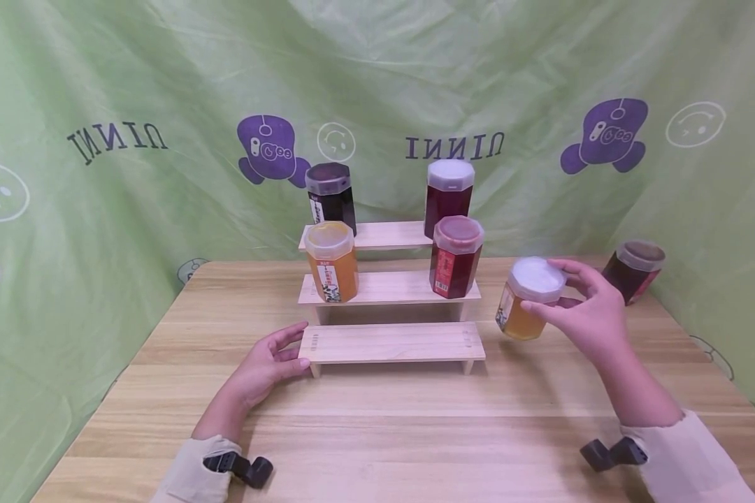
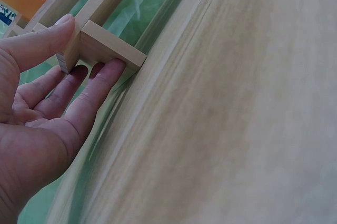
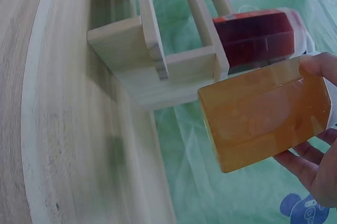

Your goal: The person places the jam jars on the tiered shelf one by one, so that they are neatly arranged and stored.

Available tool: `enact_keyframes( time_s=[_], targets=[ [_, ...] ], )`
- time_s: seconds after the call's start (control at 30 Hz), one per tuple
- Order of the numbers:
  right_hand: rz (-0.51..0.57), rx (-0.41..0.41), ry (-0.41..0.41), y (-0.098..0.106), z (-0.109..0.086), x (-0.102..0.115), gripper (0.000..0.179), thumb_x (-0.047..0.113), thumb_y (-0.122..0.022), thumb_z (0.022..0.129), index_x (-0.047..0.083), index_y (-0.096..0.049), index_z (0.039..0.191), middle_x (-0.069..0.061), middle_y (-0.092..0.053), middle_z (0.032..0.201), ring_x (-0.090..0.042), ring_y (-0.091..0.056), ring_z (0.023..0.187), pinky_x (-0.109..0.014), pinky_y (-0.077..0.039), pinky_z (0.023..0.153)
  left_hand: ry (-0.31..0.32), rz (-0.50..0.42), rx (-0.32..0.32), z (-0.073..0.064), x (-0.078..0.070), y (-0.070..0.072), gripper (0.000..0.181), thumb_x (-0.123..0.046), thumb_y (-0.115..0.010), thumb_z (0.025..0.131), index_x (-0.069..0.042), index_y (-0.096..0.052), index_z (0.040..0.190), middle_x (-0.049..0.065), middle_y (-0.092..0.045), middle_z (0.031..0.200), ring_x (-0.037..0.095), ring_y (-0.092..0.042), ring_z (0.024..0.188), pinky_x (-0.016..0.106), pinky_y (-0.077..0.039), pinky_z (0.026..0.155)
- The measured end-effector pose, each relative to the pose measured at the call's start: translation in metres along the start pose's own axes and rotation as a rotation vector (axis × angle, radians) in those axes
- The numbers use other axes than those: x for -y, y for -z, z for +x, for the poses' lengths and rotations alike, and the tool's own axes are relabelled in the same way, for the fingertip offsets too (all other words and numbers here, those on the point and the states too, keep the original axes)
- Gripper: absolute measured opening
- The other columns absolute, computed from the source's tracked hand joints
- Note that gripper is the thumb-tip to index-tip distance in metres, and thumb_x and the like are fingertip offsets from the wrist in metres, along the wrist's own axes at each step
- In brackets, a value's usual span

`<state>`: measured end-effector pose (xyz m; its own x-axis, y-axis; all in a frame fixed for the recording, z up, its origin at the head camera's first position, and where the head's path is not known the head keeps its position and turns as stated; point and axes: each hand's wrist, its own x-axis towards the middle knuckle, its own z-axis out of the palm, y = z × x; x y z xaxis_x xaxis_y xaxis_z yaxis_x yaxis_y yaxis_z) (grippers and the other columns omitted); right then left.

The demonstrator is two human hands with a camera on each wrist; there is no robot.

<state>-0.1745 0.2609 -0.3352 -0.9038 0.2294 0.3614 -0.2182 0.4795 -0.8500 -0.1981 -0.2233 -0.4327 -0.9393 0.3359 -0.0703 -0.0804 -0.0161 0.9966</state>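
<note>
My right hand grips a jar of amber honey by its upper part, just under the white lid. The jar hangs slightly tilted to the right of a three-tier wooden display stand, apart from it; the right wrist view shows the amber jar beside the stand's end. At the stand's lower left corner, my left hand holds the end of the lowest step. In the left wrist view its thumb lies at the board's edge, with fingers against the leg below.
On the middle step stand an orange jar and a red jar. A dark jar and a dark red jar stand on the top step. Another dark jar is behind my right hand. Green cloth hangs behind the table.
</note>
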Motion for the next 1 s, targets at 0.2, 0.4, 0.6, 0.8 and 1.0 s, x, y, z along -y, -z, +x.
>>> enact_keyframes(
  time_s=[0.2,0.4,0.6,0.8,1.0],
  targets=[
    [0.018,0.013,0.02,-0.001,-0.006,0.006,0.073,0.011,-0.09,0.068,0.008,-0.057,0.133,-0.011,-0.056,0.127,0.0,-0.064,0.084,-0.018,-0.057,0.07,0.007,0.01,-0.005,-0.001,0.0,0.0,0.081,0.006,-0.071,0.082,0.004,-0.028,0.15,0.027,-0.03,0.15,0.029,-0.057,0.115,0.037,-0.056,0.089],
    [0.038,0.015,0.042,-0.004,-0.01,0.011,0.071,0.008,-0.09,0.067,0.009,-0.059,0.131,-0.002,-0.057,0.123,0.0,-0.064,0.087,-0.018,-0.057,0.07,0.011,0.008,-0.009,-0.001,-0.001,-0.001,0.081,0.006,-0.071,0.082,0.004,-0.028,0.15,0.027,-0.03,0.15,0.028,-0.057,0.115,0.037,-0.056,0.089],
    [0.078,0.013,0.051,-0.01,-0.013,0.014,0.071,0.002,-0.089,0.067,0.007,-0.059,0.131,0.004,-0.057,0.121,-0.001,-0.062,0.092,-0.017,-0.057,0.073,0.011,0.012,-0.01,-0.001,-0.001,-0.001,0.08,0.006,-0.071,0.082,0.003,-0.028,0.15,0.027,-0.03,0.15,0.029,-0.057,0.115,0.037,-0.056,0.089],
    [0.107,0.026,0.041,-0.015,-0.017,0.015,0.072,0.002,-0.088,0.067,0.005,-0.057,0.132,0.004,-0.057,0.12,-0.001,-0.064,0.088,-0.019,-0.058,0.071,0.008,0.014,-0.009,0.0,0.0,0.0,0.081,0.006,-0.071,0.082,0.004,-0.028,0.15,0.027,-0.03,0.15,0.03,-0.057,0.116,0.037,-0.055,0.09],
    [0.125,0.027,0.062,-0.021,-0.023,0.021,0.071,0.0,-0.088,0.066,0.003,-0.058,0.13,0.002,-0.058,0.12,-0.003,-0.065,0.089,-0.022,-0.058,0.071,0.003,0.017,-0.01,0.0,0.001,0.0,0.081,0.006,-0.072,0.082,0.004,-0.028,0.15,0.027,-0.03,0.15,0.029,-0.057,0.115,0.037,-0.056,0.09]
  ],
)
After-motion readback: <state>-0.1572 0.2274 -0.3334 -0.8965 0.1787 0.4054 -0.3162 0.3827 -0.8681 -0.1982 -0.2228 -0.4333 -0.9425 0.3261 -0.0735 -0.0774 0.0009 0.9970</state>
